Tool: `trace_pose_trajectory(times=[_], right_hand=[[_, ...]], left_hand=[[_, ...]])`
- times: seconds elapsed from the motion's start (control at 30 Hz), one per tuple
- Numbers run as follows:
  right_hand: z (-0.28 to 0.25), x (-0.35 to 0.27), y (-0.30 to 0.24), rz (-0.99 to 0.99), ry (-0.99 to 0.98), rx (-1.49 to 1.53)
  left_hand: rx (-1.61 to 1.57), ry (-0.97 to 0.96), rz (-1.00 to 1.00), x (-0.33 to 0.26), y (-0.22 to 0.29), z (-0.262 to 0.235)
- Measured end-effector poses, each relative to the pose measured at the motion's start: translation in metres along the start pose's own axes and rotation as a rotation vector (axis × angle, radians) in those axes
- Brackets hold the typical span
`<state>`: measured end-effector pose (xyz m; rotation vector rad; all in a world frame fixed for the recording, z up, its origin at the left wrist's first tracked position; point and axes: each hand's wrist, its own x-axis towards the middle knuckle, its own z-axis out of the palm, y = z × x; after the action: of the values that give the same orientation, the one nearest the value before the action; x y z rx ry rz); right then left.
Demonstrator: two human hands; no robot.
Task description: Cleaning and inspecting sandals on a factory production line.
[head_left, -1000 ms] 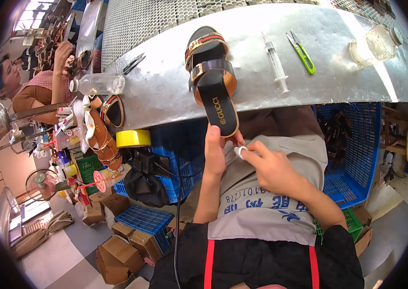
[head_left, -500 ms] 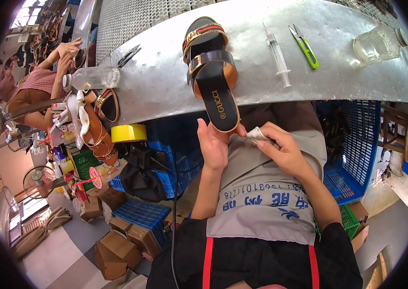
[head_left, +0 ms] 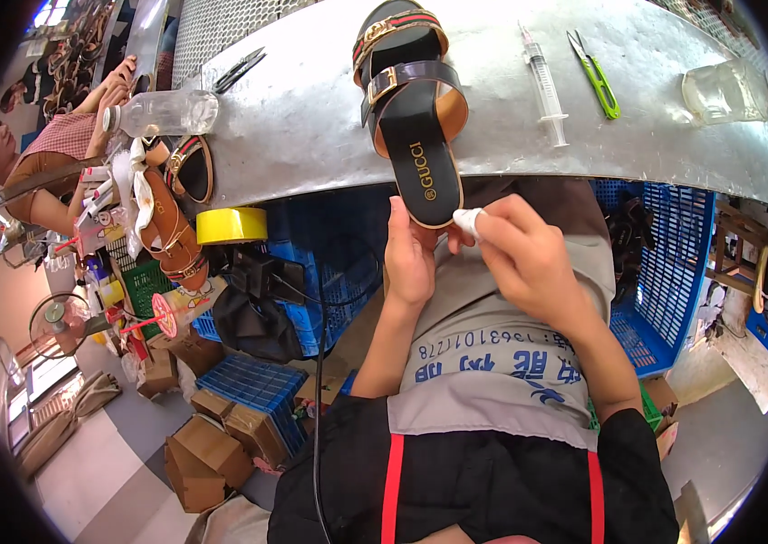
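A black sandal [head_left: 426, 172] with two straps, gold buckles and a red-and-dark band points away from me, its front part over the metal table. My left hand [head_left: 411, 258] is closed around its heel end from below. In my right hand [head_left: 529, 254] is a small white cloth [head_left: 468, 220], pinched between the fingers and touching the edge of the heel. Beyond the hands on the table lie a syringe [head_left: 544, 91] with a clear barrel and green-handled thread snips [head_left: 596, 77].
A clear bottle [head_left: 171, 113] and dark snips [head_left: 240, 71] lie on the metal table [head_left: 302, 136] at left, a clear jar [head_left: 724, 92] at right. Yellow tape [head_left: 231, 226] and a brown sandal [head_left: 168, 227] are beside its left edge. A blue crate [head_left: 674, 272] stands underneath. A co-worker [head_left: 57, 172] sits far left.
The cloth has come up against the sandal's heel edge as my right hand moved up and left. The sandal sits slightly higher and further right in view.
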<state>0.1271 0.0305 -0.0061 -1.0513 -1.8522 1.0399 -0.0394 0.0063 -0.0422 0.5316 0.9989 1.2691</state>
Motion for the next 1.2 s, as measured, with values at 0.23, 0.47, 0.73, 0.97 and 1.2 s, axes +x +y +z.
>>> trace_pose_trajectory(times=[0.23,0.47,0.73,0.97,1.2], right_hand=[[0.014,0.003,-0.006,-0.119,-0.066,-0.154],[0.002,0.011,-0.006,0.076,-0.133,0.04],[0.011,0.019,-0.009,0.112,-0.164,0.177],[-0.009,0.02,-0.006,0.163,-0.162,0.176],[-0.02,0.018,-0.01,0.173,-0.102,0.058]], left_hand=[[-0.052,0.11,0.0,0.0,-0.004,0.003],[0.057,0.1,-0.062,-0.002,-0.008,-0.005],[0.083,0.268,-0.012,-0.001,-0.004,0.006],[0.181,0.138,-0.066,-0.002,-0.003,0.003],[0.158,0.127,-0.06,-0.002,-0.006,0.003]])
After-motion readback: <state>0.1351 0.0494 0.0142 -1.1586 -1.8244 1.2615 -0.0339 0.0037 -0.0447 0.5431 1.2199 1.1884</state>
